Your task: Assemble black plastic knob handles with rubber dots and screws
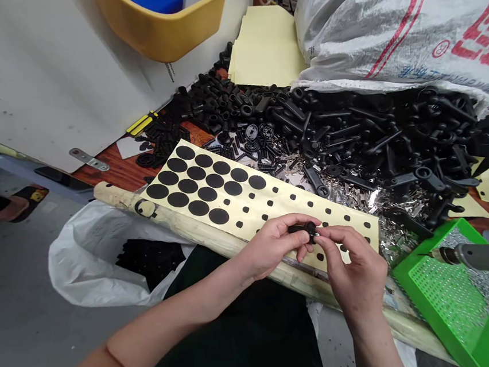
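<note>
1. Black plastic lever piece (304, 229) lies crosswise between my hands, over the yellow sheet of black pads (255, 201).
2. My left hand (272, 249) curls round its left end; my right hand (353, 268) pinches its right end.

Bright, even light; bowed, stretched edges.

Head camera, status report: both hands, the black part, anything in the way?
Left hand and right hand both pinching a small black part. Part held over the yellow sticker sheet. Nothing blocking; green tray off to the right.
</note>
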`<state>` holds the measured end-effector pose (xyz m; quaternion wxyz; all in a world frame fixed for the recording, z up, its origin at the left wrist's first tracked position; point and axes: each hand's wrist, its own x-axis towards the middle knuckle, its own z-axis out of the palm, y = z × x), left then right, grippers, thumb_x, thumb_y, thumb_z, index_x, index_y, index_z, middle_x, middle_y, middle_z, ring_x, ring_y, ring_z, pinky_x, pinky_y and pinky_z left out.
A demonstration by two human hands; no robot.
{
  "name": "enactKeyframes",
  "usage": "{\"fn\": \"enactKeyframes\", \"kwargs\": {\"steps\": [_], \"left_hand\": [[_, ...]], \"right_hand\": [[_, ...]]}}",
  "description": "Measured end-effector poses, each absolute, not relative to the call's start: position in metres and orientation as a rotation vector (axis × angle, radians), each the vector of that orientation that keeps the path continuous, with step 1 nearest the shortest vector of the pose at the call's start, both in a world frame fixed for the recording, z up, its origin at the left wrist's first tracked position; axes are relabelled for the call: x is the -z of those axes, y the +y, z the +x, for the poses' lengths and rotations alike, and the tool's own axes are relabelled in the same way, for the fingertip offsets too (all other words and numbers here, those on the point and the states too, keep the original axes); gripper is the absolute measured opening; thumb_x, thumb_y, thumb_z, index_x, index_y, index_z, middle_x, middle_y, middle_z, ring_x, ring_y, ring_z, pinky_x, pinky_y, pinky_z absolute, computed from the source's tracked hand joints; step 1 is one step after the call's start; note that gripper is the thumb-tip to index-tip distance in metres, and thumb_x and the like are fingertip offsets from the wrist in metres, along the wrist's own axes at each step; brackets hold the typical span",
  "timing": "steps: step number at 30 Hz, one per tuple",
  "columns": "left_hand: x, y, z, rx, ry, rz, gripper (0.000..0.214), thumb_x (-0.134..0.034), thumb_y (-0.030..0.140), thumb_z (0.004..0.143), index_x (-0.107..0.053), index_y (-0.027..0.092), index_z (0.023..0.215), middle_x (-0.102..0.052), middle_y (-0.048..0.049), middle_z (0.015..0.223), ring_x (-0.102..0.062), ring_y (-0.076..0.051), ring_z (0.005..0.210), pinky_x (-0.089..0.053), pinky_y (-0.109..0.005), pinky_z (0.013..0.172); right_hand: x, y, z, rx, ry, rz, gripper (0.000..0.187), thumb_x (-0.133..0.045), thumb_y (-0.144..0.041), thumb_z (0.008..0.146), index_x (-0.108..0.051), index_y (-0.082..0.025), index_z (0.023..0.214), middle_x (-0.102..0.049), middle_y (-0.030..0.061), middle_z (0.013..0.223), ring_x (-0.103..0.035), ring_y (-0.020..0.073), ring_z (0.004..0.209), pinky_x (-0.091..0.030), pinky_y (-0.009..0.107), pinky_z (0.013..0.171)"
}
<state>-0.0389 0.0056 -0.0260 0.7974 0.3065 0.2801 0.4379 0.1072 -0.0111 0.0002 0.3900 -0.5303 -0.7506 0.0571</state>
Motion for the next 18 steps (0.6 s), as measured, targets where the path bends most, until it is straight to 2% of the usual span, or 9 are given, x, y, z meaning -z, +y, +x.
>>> {"fn": "enactKeyframes", "kwargs": {"steps": [4,9,18], "left_hand": [[0.028,0.005,-0.038,-0.950,0.635,0.693,0.024,-0.062,0.018,0.079,-0.066,0.013,0.103,-0.058,0.0002,0.071,-0.048,-0.007,0.053,-0.042,-0.024,0.058],[0.029,0.004,-0.038,-0.980,0.628,0.708,0.024,-0.061,0.017,0.080,-0.066,0.013,0.103,-0.060,-0.0020,0.080,-0.048,-0.006,0.054,-0.043,-0.023,0.057],[0.027,0.003,-0.040,-1.012,0.632,0.683,0.027,-0.064,0.020,0.079,-0.065,0.012,0.105,-0.062,-0.0039,0.086,-0.048,-0.005,0.055,-0.043,-0.022,0.056]], "right_hand": [[0.005,-0.013,0.104,-0.120,-1.869,-1.361,0.009,-0.059,-0.014,0.085,-0.061,-0.021,0.079,-0.068,0.0001,0.073,-0.065,0.0134,0.068,-0.051,0.027,0.067],[0.010,-0.015,0.099,-0.110,-1.832,-1.417,0.009,-0.058,-0.015,0.085,-0.058,-0.021,0.078,-0.066,-0.0001,0.072,-0.065,0.0137,0.068,-0.049,0.026,0.066],[0.011,-0.015,0.096,-0.266,-1.729,-1.441,0.006,-0.058,-0.018,0.085,-0.059,-0.020,0.079,-0.064,0.0006,0.072,-0.063,0.0132,0.069,-0.049,0.024,0.064]]}}
